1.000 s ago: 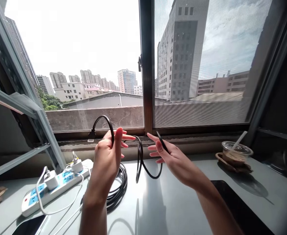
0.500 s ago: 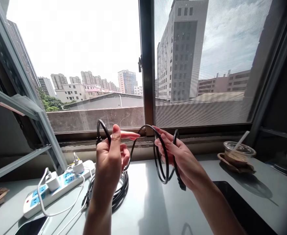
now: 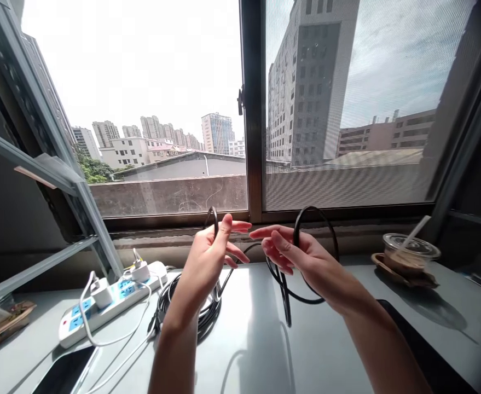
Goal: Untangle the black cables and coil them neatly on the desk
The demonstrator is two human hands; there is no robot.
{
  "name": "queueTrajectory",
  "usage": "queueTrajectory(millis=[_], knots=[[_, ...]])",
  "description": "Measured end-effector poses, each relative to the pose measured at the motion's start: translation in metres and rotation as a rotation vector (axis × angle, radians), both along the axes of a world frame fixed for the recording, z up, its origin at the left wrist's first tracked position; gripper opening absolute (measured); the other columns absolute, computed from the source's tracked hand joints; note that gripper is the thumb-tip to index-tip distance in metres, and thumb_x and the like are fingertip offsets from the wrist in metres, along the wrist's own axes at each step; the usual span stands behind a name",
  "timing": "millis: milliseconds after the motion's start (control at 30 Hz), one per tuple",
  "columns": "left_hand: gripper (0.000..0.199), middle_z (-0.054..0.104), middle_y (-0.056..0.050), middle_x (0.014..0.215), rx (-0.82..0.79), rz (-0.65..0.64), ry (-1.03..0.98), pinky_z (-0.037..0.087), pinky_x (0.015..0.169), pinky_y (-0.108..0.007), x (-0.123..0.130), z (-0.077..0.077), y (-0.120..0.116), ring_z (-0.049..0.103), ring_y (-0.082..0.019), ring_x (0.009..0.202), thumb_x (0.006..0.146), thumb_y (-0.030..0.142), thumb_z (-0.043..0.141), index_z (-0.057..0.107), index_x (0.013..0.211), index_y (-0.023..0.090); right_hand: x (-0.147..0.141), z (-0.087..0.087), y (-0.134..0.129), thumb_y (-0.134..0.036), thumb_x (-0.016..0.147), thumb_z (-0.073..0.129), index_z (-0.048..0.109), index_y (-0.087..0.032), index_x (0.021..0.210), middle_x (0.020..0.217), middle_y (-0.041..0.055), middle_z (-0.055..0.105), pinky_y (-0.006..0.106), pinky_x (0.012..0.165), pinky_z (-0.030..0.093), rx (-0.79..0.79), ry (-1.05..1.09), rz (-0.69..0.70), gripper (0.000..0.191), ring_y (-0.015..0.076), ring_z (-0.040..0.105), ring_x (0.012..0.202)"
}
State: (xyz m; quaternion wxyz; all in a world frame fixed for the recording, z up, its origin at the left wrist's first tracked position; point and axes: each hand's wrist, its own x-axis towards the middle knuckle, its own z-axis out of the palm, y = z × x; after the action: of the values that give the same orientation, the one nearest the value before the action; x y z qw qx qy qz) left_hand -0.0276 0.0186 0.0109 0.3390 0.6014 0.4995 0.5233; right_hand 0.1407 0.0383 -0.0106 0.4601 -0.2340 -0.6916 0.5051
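Both of my hands are raised over the desk with one black cable (image 3: 296, 224) running between them. A bend of it stands up in the crook of my left hand (image 3: 207, 257), thumb raised and fingers loosely stretched to the right. My right hand (image 3: 306, 254) holds loops of the cable between thumb and fingers. One wide loop rises above that hand, and another length hangs down below its fingertips. The fingertips of the two hands nearly meet. Behind my left wrist, a coil of black cable (image 3: 212, 320) lies on the desk, partly hidden by the forearm.
A white power strip (image 3: 115, 316) with plugged-in white chargers stands left, beside a dark phone-like slab (image 3: 65, 372). On the right, a lidded drink cup (image 3: 408, 254) sits in a brown holder (image 3: 402, 276). A black flat object (image 3: 443, 366) lies near my right forearm. Metal shelving (image 3: 55, 98) frames the left.
My hands have come closer together, the left one moving right. The loop at my right hand now stands higher and wider. The view has shifted slightly.
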Motion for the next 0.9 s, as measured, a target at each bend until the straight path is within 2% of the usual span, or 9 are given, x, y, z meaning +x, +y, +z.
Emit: queueTrajectory(millis=[133, 200, 400, 467, 567, 667, 767, 833, 900], knots=[[0.065, 0.054, 0.001, 0.045, 0.085, 0.127, 0.055, 0.038, 0.044, -0.020, -0.010, 0.001, -0.007, 0.049, -0.011, 0.042, 0.081, 0.067, 0.042, 0.064, 0.107, 0.012, 0.007, -0.005, 0.013, -0.041, 0.095, 0.042, 0.063, -0.024, 0.112, 0.094, 0.0037, 0.058, 0.021, 0.064, 0.040, 0.122, -0.079, -0.369, 0.033, 0.0111, 0.051, 0.081], [0.063, 0.043, 0.005, 0.040, 0.128, 0.173, 0.101, 0.032, 0.041, -0.020, -0.014, 0.001, -0.009, 0.039, -0.009, 0.038, 0.081, 0.067, 0.043, 0.065, 0.107, 0.014, 0.009, -0.006, 0.019, -0.041, 0.095, 0.040, 0.059, -0.026, 0.119, 0.107, 0.0053, 0.059, 0.024, 0.071, 0.045, 0.116, -0.084, -0.452, 0.035, 0.0143, 0.055, 0.095], [0.055, 0.030, 0.006, 0.042, 0.264, 0.209, 0.146, 0.021, 0.040, -0.022, -0.013, 0.000, -0.009, 0.028, -0.009, 0.039, 0.085, 0.062, 0.039, 0.068, 0.091, 0.016, 0.003, -0.014, 0.027, -0.051, 0.094, 0.035, 0.034, -0.028, 0.144, 0.119, 0.0109, 0.057, 0.037, 0.084, 0.052, -0.069, -0.131, -0.184, 0.055, 0.0218, 0.057, 0.109], [0.052, 0.028, 0.006, 0.042, 0.287, 0.195, 0.116, 0.019, 0.041, -0.023, -0.011, 0.001, -0.010, 0.025, -0.009, 0.040, 0.087, 0.059, 0.037, 0.068, 0.090, 0.017, -0.004, -0.020, 0.031, -0.054, 0.093, 0.037, 0.028, -0.030, 0.147, 0.123, 0.0104, 0.055, 0.041, 0.093, 0.047, -0.075, -0.199, -0.119, 0.060, 0.0224, 0.055, 0.113], [0.056, 0.027, 0.006, 0.043, 0.241, 0.094, 0.113, 0.016, 0.041, -0.023, -0.012, 0.001, -0.011, 0.024, -0.008, 0.039, 0.086, 0.063, 0.034, 0.068, 0.088, 0.018, -0.018, -0.029, 0.037, -0.053, 0.093, 0.037, 0.018, -0.031, 0.149, 0.123, 0.0093, 0.056, 0.041, 0.101, 0.039, -0.155, -0.210, -0.008, 0.063, 0.0195, 0.057, 0.112], [0.064, 0.028, 0.005, 0.044, 0.177, 0.023, 0.147, 0.014, 0.041, -0.024, -0.015, 0.001, -0.011, 0.023, -0.008, 0.039, 0.083, 0.069, 0.032, 0.068, 0.084, 0.016, -0.028, -0.032, 0.039, -0.046, 0.096, 0.038, 0.014, -0.029, 0.150, 0.112, 0.0084, 0.061, 0.037, 0.095, 0.045, -0.289, -0.092, 0.099, 0.062, 0.0168, 0.061, 0.102], [0.063, 0.028, 0.005, 0.043, 0.174, 0.060, 0.129, 0.014, 0.041, -0.024, -0.015, 0.002, -0.012, 0.023, -0.008, 0.039, 0.084, 0.068, 0.034, 0.069, 0.084, 0.016, -0.033, -0.030, 0.036, -0.040, 0.097, 0.039, 0.021, -0.030, 0.148, 0.108, 0.0066, 0.061, 0.032, 0.087, 0.048, -0.385, 0.052, 0.183, 0.056, 0.0150, 0.062, 0.095], [0.061, 0.030, 0.004, 0.043, 0.210, 0.092, 0.098, 0.015, 0.040, -0.025, -0.013, 0.004, -0.013, 0.025, -0.008, 0.039, 0.084, 0.067, 0.035, 0.070, 0.081, 0.017, -0.033, -0.028, 0.035, -0.038, 0.096, 0.042, 0.029, -0.031, 0.145, 0.104, 0.0043, 0.059, 0.026, 0.079, 0.048, -0.425, 0.133, 0.173, 0.051, 0.0112, 0.061, 0.086], [0.060, 0.040, 0.001, 0.048, 0.282, 0.142, 0.046, 0.014, 0.039, -0.025, -0.011, 0.005, -0.014, 0.027, -0.007, 0.038, 0.083, 0.067, 0.037, 0.069, 0.075, 0.017, -0.032, -0.027, 0.037, -0.033, 0.094, 0.046, 0.040, -0.031, 0.139, 0.094, 0.0007, 0.054, 0.018, 0.065, 0.044, -0.453, 0.219, 0.093, 0.046, 0.0055, 0.052, 0.068]])
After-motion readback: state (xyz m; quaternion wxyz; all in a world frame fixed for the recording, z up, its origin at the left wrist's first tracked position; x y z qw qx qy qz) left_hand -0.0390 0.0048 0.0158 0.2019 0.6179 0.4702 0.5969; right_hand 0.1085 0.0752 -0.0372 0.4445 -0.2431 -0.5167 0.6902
